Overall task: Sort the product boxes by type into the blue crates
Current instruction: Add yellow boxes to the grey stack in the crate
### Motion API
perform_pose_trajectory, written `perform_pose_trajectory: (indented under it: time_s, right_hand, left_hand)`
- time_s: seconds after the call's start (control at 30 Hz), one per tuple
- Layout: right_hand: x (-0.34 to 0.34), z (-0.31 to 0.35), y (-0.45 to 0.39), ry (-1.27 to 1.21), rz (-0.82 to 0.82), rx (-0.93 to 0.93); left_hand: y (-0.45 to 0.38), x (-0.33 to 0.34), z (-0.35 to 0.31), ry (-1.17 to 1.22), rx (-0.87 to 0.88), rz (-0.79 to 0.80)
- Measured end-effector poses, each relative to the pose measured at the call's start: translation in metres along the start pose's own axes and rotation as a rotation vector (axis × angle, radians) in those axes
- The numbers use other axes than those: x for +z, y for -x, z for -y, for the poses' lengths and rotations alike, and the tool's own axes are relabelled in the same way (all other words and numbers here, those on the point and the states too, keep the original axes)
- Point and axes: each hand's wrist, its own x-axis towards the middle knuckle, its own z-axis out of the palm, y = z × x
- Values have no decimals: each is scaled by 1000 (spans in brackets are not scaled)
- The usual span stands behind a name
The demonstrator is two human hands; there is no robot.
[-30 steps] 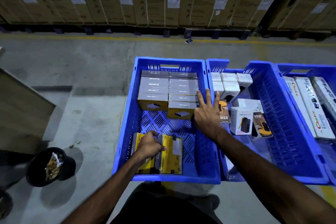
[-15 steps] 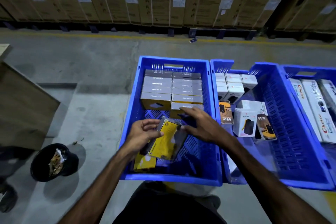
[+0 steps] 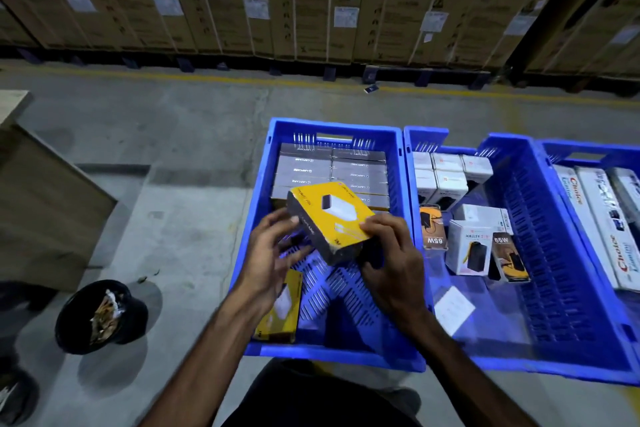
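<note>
Above the open floor of the left-hand blue plastic crate (image 3: 398, 184), a flat yellow cardboard product box with dark sides (image 3: 329, 222) is held tilted, its printed face turned up, probably so the person can read which type it is. The right hand (image 3: 391, 260) grips the box's near corner, thumb on the yellow face and fingers curled beneath. The left hand (image 3: 273, 253) sits at the box's left edge with fingers loosely spread, a fingertip touching the dark side, steadying rather than carrying. A second yellow box (image 3: 280, 308) lies below the left wrist in the crate's near corner. At the far end, grey-topped boxes of the same kind (image 3: 332, 170) stand packed on edge in tight rows, likely the held one's destination. The middle blue crate (image 3: 519, 288) beside it keeps white charger boxes (image 3: 450, 180) and loose "65W" packs apart from these, and long white cartons (image 3: 588, 225) fill the crate at far right.
</note>
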Motion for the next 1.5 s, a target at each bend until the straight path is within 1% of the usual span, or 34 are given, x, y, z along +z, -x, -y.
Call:
perform_pose_trajectory:
  time_s: [0.03, 0.07, 0.1, 0.13, 0.2, 0.27, 0.33, 0.37, 0.47, 0.53, 0.6, 0.67, 0.73, 0.8, 0.97, 1.2, 1.37, 1.5]
  right_hand:
    - [5, 4, 2, 18, -21, -1]
    - [10, 7, 5, 45, -28, 2]
    - [15, 9, 7, 72, -24, 4]
    - [19, 9, 10, 89, -16, 11]
    - [25, 9, 14, 102, 23, 20]
    - [27, 6, 16, 101, 100, 28]
    - [24, 2, 16, 107, 154, 54]
    - [21, -2, 15, 122, 156, 72]
    - [8, -18, 13, 200, 138, 137]
    - [-1, -31, 10, 247, 142, 191]
    - [-9, -42, 8, 297, 165, 248]
    - [-13, -51, 8, 334, 189, 296]
    - [-15, -57, 9, 340, 211, 331]
    - [-15, -60, 12, 331, 225, 335]
    - [-14, -62, 16, 311, 227, 350]
    - [-13, -68, 21, 234, 233, 363]
    - [-15, -70, 21, 191, 218, 336]
    - [-15, -68, 21, 188, 213, 372]
  left_hand:
    - [4, 5, 1, 62, -69, 32]
    - [8, 10, 1, 77, -102, 56]
    - [9, 13, 3, 57, -100, 67]
    - [9, 16, 6, 22, -73, 50]
    - [9, 17, 8, -44, -18, -36]
    - [8, 15, 7, -87, 22, -103]
    - [7, 10, 2, -148, 129, -136]
    - [4, 7, -3, -222, 199, -136]
    - [-6, -3, -22, -593, 387, -64]
    - [-16, -11, -36, -936, 496, 12]
    - [-24, -14, -49, -1303, 558, 101]
    - [-34, -12, -55, -1591, 644, 173]
    - [-51, -15, -51, -1748, 733, 216]
    - [-70, -19, -45, -1844, 796, 240]
    - [-98, -17, -36, -1935, 883, 208]
    - [-124, -11, -23, -2073, 819, 172]
    - [-140, -10, -12, -2052, 732, 177]
    - [-140, -20, 14, -1927, 665, 179]
